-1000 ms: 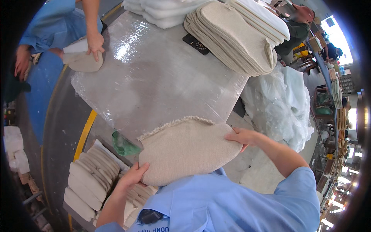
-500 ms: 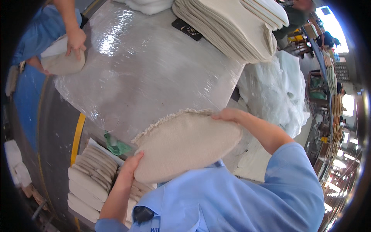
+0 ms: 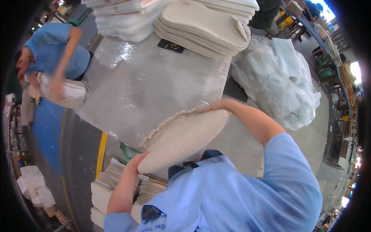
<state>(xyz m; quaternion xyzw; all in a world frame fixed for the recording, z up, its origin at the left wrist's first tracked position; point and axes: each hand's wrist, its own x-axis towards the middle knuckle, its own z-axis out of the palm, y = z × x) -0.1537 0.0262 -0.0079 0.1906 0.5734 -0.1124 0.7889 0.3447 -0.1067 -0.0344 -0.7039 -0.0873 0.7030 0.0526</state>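
A plump, oval beige fabric cushion cover [image 3: 183, 139] is held in front of my body, tilted, its frayed edge facing the table. My left hand [image 3: 136, 161] grips its lower left end, with the thumb on top. The upper right end, beside the frayed edge, is in my right hand [image 3: 218, 105]; some of those fingers are hidden behind the fabric. Just beyond the cover is the plastic-wrapped table [image 3: 143, 77]. On its far side lies a stack of flat beige fabric covers [image 3: 201, 29].
White padding [image 3: 123, 19] is piled at the back, near a black card-like item [image 3: 171, 46]. Clear plastic bags [image 3: 276, 83] bulge on the right. Folded beige pieces [image 3: 108, 185] are stacked at lower left. Across the table's left corner, a co-worker [image 3: 58, 50] handles a pale cushion [image 3: 65, 92].
The cover has tilted, so its broad face shows narrower, and my hands have drawn slightly closer together. My view has shifted, showing more of the co-worker and the far stacks.
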